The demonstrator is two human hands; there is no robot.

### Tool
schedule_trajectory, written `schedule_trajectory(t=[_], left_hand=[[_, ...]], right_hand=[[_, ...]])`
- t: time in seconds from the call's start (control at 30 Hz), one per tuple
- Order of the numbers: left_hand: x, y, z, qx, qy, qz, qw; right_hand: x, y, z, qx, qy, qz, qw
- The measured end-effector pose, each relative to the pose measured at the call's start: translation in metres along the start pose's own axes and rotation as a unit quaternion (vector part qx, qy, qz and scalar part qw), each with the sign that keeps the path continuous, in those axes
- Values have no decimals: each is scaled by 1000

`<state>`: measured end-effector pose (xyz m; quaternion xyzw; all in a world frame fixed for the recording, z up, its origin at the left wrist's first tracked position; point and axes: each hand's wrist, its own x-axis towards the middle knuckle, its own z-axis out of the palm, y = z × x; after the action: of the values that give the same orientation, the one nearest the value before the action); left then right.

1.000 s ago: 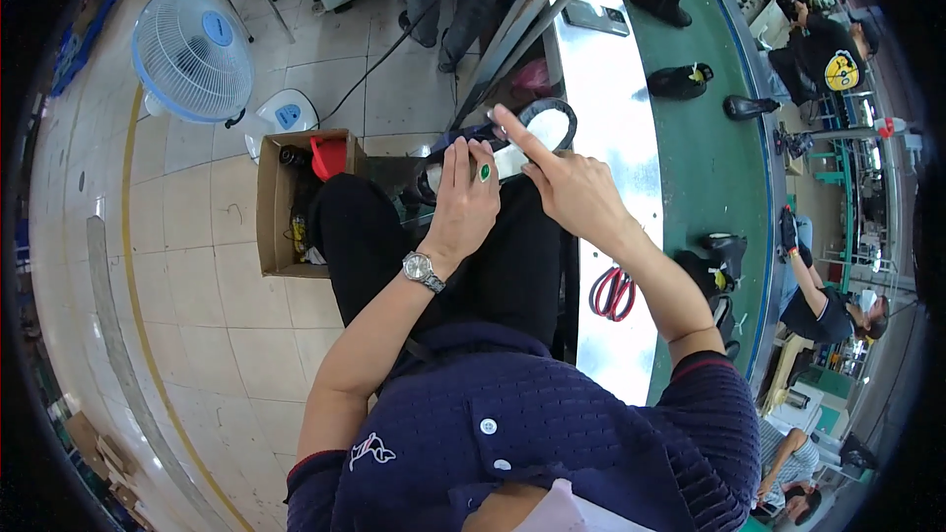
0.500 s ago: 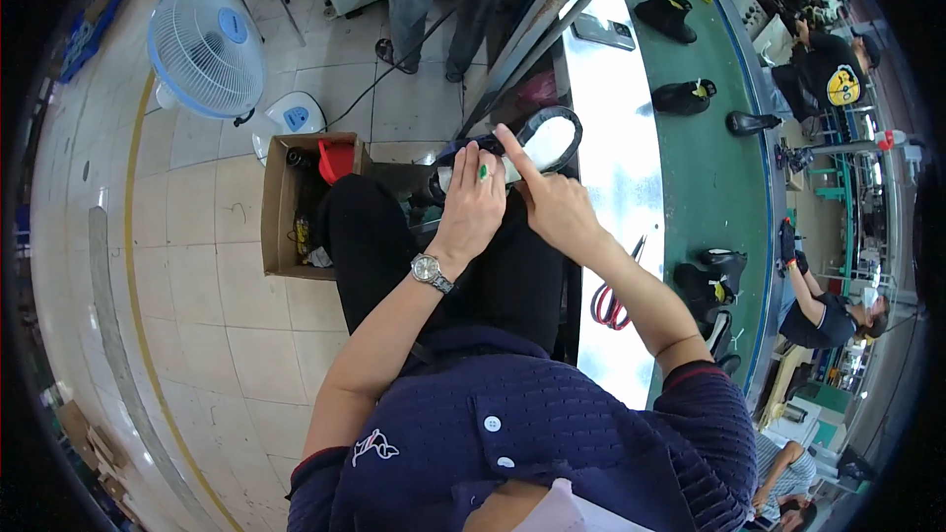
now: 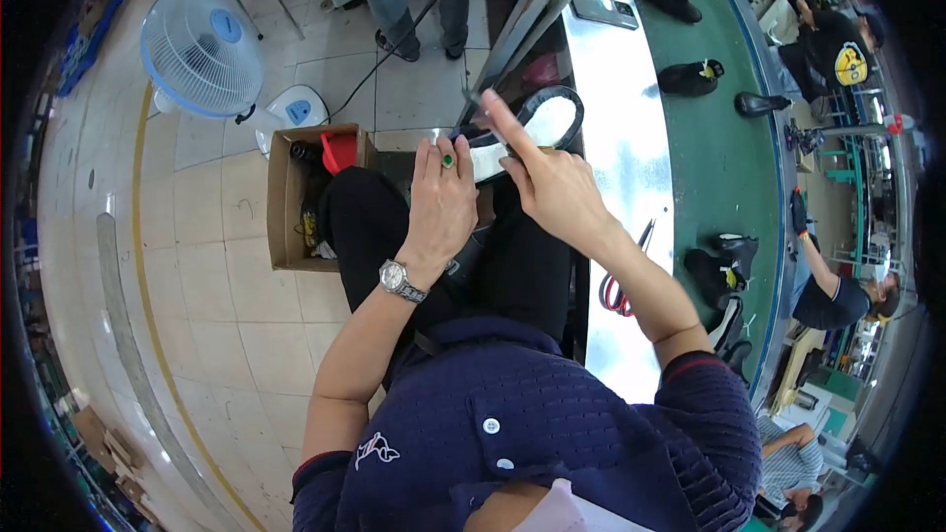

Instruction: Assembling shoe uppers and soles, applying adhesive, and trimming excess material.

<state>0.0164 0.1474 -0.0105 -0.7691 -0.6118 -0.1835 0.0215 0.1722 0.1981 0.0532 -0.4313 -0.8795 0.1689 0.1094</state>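
Above my knees a dark shoe (image 3: 552, 124) lies with its white sole facing up, toe toward the bench. My left hand (image 3: 443, 199), wearing a green-stoned ring and a wristwatch (image 3: 399, 279), has its fingers curled over the shoe's near left end. Across the middle of the sole reaches my right hand (image 3: 564, 192), its index finger stretched forward and thumb bent in. A thin, greyish tool, smeared by motion, shows at that fingertip; its kind cannot be made out, and the rest is hidden under the palm.
On the metal bench (image 3: 631, 167) at my right lie red-handled scissors (image 3: 616, 294) and a phone (image 3: 604, 10). Beyond runs a green conveyor (image 3: 724, 167) carrying several black shoes. At left stand a cardboard box (image 3: 296, 227) and a fan (image 3: 202, 51). Other people are around.
My left hand has slid left along the shoe and opened a gap from the right hand. My right index finger has shifted slightly up and left. A person's hand now shows at the top.
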Motion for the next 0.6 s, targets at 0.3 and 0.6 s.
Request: schedule_trajectory(t=[0.3,0.6], left_hand=[[-9,-2,1,-44,5,-15,999],[-15,-5,2,-189,32,-65,979]], right_hand=[[4,-6,0,-36,-80,12,996],[7,-16,-4,9,-92,47,995]])
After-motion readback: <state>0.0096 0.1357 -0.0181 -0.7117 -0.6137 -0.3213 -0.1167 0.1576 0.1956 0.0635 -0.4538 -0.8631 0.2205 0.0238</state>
